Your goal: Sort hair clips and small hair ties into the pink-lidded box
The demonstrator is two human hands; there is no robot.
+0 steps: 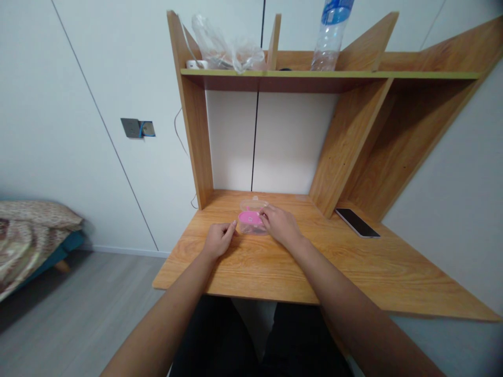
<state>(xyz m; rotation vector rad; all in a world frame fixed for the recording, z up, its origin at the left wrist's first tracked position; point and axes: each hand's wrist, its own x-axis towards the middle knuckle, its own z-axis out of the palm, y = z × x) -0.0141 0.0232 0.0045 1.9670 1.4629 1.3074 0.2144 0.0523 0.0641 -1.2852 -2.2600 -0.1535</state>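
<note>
A small clear plastic box (252,215) with something pink inside sits on the wooden desk (275,262), its clear lid tilted up at the back. My right hand (280,224) rests against the box's right side, fingers curled onto its rim. My left hand (220,239) lies on the desk just left of the box, fingers curled, the thumb tip close to the box's left edge. Whether the left hand holds anything is hidden.
A dark phone (357,222) lies flat at the desk's right back. The shelf above carries a clear plastic bag (228,50), a water bottle (330,36) and a white item (195,64). A bed (31,235) stands at the left.
</note>
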